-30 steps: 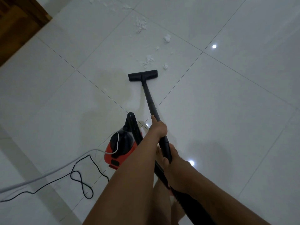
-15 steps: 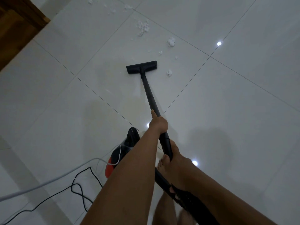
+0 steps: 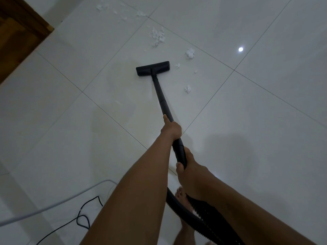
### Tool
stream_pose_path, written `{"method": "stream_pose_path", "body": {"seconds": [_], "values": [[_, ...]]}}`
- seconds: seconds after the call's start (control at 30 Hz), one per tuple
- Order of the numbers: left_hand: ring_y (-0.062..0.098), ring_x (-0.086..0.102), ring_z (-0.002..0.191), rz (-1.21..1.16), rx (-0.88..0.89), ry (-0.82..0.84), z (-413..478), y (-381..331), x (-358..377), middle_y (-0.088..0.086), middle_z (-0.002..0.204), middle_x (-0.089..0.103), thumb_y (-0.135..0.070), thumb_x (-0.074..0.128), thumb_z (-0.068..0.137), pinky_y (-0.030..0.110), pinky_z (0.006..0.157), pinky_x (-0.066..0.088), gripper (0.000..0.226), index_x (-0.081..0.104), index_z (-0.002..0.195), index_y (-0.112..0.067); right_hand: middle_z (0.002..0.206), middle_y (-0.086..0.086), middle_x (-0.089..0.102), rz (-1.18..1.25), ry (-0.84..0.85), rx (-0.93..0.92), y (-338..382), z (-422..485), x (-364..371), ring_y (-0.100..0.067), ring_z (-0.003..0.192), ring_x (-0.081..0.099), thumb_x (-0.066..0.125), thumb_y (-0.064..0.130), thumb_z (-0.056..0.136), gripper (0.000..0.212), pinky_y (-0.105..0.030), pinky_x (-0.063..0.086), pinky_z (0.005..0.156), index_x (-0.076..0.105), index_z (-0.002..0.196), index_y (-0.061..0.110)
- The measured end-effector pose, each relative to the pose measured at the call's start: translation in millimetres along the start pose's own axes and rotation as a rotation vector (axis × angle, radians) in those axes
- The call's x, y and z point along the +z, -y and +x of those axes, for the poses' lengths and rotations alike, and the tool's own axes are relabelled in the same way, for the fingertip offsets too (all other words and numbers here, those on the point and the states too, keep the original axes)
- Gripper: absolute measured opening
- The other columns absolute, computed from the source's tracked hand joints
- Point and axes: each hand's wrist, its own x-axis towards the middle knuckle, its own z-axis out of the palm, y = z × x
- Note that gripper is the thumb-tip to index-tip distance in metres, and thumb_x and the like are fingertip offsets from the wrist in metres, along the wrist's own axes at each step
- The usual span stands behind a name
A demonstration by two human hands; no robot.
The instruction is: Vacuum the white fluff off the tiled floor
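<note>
A black vacuum wand [image 3: 161, 96] slants from my hands to its flat floor head [image 3: 153, 69], which lies on the white tiled floor [image 3: 247, 121]. My left hand [image 3: 171, 129] grips the wand higher up, thumb along the tube. My right hand [image 3: 190, 171] grips it lower, where the ribbed hose [image 3: 203, 220] begins. White fluff lies in clumps: a scattered patch [image 3: 157, 37] beyond the head, a ball [image 3: 190, 53] to its upper right, small bits [image 3: 177, 65] beside its right end, and a clump [image 3: 188, 89] right of the wand.
More fluff [image 3: 113, 7] is strewn along the top edge. A wooden door or cabinet [image 3: 16, 38] fills the upper left corner. A black cord [image 3: 83, 218] and a white cable [image 3: 53, 204] lie at the lower left. My bare feet [image 3: 182, 198] show under my arms.
The floor head slid forward over the fluff that lay just ahead of it; that patch is gone. The view shifted, and the red vacuum body is now out of sight behind my arm.
</note>
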Motion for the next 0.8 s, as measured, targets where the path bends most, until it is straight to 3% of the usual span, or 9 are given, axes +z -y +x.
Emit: {"method": "stream_pose_path", "body": {"seconds": [0.23,0.37,0.57,0.67,0.8], "values": [[0.032,0.061,0.111,0.004,-0.004,-0.005,18.8,-14.6,-7.1,0.021,0.128,0.057,-0.017,0.031,0.103,0.046,0.098,0.052,0.076,-0.020,0.156,-0.035,0.083,-0.004,0.057,0.005,0.016,0.003,10.1,20.8,-8.0,-0.011,0.053,0.058,0.030,0.033,0.111,0.063,-0.012,0.037,0.033,-0.008,0.162,0.034],[0.038,0.055,0.124,0.061,0.070,-0.037,23.9,-20.6,-11.6,0.023,0.143,0.049,-0.014,0.032,0.104,0.049,0.106,0.046,0.070,-0.009,0.159,-0.022,0.086,-0.006,0.060,-0.003,0.025,-0.004,15.9,24.5,-11.3,-0.012,0.054,0.061,0.030,0.033,0.111,0.063,-0.015,0.040,0.035,-0.007,0.162,0.034],[0.040,0.051,0.131,0.040,0.089,-0.047,15.2,-14.1,-10.5,0.020,0.151,0.042,-0.014,0.036,0.101,0.052,0.106,0.045,0.069,0.001,0.159,-0.023,0.108,-0.018,0.065,-0.009,0.033,0.012,14.0,16.4,-6.2,-0.014,0.055,0.061,0.029,0.031,0.111,0.063,-0.017,0.042,0.037,-0.008,0.162,0.033],[0.040,0.051,0.130,0.041,0.095,-0.026,4.0,-2.8,-7.0,0.019,0.151,0.042,-0.014,0.036,0.101,0.051,0.106,0.046,0.069,0.000,0.159,-0.023,0.105,-0.014,0.066,-0.049,0.038,0.015,6.4,4.5,2.4,-0.012,0.057,0.059,0.027,0.031,0.111,0.063,-0.018,0.041,0.042,-0.010,0.162,0.031],[0.040,0.051,0.131,0.078,0.091,-0.030,-12.7,15.8,3.1,0.021,0.150,0.043,-0.015,0.034,0.103,0.051,0.108,0.043,0.067,-0.001,0.159,-0.021,0.097,-0.009,0.061,-0.067,0.035,0.004,-8.4,-16.8,11.9,-0.009,0.054,0.056,0.027,0.031,0.112,0.062,-0.012,0.035,0.034,-0.010,0.162,0.029]]}}
